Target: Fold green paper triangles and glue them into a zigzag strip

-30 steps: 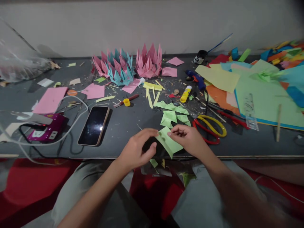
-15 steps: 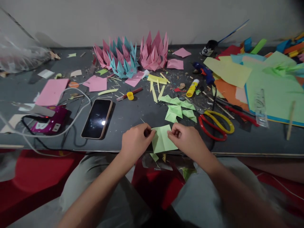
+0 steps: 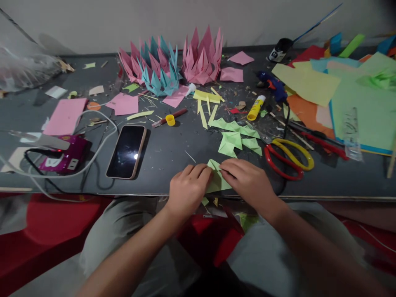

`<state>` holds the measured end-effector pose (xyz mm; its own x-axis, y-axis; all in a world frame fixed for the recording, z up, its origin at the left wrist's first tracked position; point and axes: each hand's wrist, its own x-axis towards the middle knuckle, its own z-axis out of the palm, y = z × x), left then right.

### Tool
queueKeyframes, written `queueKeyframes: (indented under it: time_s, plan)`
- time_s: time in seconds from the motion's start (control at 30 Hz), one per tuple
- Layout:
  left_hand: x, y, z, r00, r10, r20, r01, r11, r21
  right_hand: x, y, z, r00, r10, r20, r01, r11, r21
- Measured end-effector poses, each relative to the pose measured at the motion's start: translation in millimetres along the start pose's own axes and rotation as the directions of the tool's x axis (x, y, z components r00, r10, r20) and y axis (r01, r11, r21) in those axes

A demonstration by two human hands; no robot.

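Observation:
A light green paper square (image 3: pixel 218 184) lies at the table's front edge, between my two hands. Its top corners are folded in, giving a point at the far end. My left hand (image 3: pixel 189 186) is closed over the paper's left side, fingers pressed on the folded part. From the other side, my right hand (image 3: pixel 247 179) pinches the right fold near the centre line; its fingertips partly cover the paper. Just beyond lie several folded green paper pieces (image 3: pixel 230 142). Red-and-yellow-handled scissors (image 3: pixel 287 159) rest to the right of my right hand.
A phone (image 3: pixel 126 152) lies left of my hands, near a purple power adapter (image 3: pixel 63 154) with cables. Pink and blue folded-paper crowns (image 3: pixel 202 62) stand at the back. A glue stick (image 3: pixel 256 108), a glue gun (image 3: pixel 274 86) and coloured sheets (image 3: pixel 368 103) are on the right.
Both hands have moved closer together. The paper's top corners, flat and open before, are now folded inward to a point. The camera view has shifted slightly.

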<state>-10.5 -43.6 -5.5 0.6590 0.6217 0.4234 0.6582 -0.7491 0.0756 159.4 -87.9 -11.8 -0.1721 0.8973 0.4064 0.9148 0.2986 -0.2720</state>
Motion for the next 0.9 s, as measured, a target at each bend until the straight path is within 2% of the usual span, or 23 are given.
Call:
queueKeyframes:
  time_s: [0.1, 0.27, 0.57, 0.9]
  plan:
    - [-1, -3, 0.0, 0.998, 0.053, -0.02, -0.053, 0.998, -0.037, -2, 7, -1, 0.995, -0.093, 0.018, 0.093, 0.995, 0.032]
    - [-2, -10, -0.1, 0.99, 0.13, 0.047, -0.127, 0.99, -0.058, -4, 15, -5, 0.977, -0.194, 0.083, 0.19, 0.98, 0.056]
    - [-2, -13, 1.9, 0.98, 0.168, 0.103, -0.156, 0.981, -0.118, -2, 18, -6, 0.961, -0.252, 0.111, 0.254, 0.967, 0.001]
    - [1, -13, 0.4, 0.975, 0.18, 0.129, -0.161, 0.977, -0.142, -1, 20, -7, 0.953, -0.267, 0.141, 0.263, 0.964, 0.05]
